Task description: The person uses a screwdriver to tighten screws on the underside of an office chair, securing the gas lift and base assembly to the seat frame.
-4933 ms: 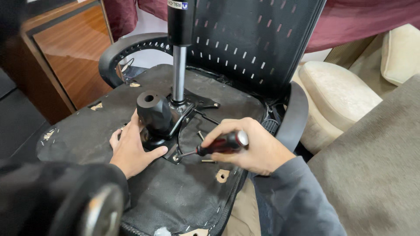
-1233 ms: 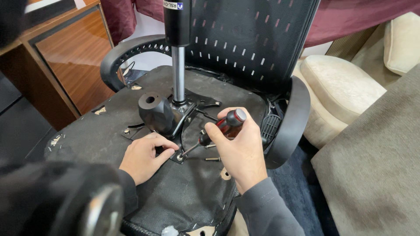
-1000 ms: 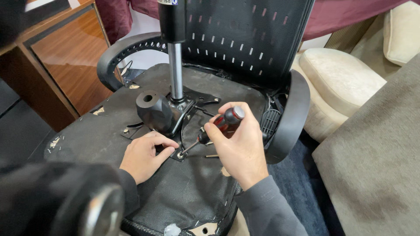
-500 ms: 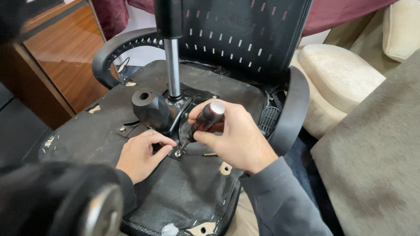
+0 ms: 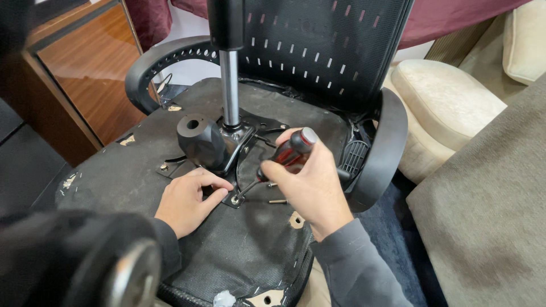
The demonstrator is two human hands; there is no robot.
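Fingers of right hand (image 5: 310,185) wrapped around red-black screwdriver (image 5: 287,154), tip in near corner screw (image 5: 234,200); left hand (image 5: 185,204) presses mounting plate (image 5: 224,196). Loose bolt (image 5: 277,201) alongside, unfitted.

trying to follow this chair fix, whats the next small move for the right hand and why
Probably another turn of the screwdriver. The right hand grips its handle, and its tip sits on the screw at the plate corner, which the left hand presses down. Which way to turn, I cannot tell.
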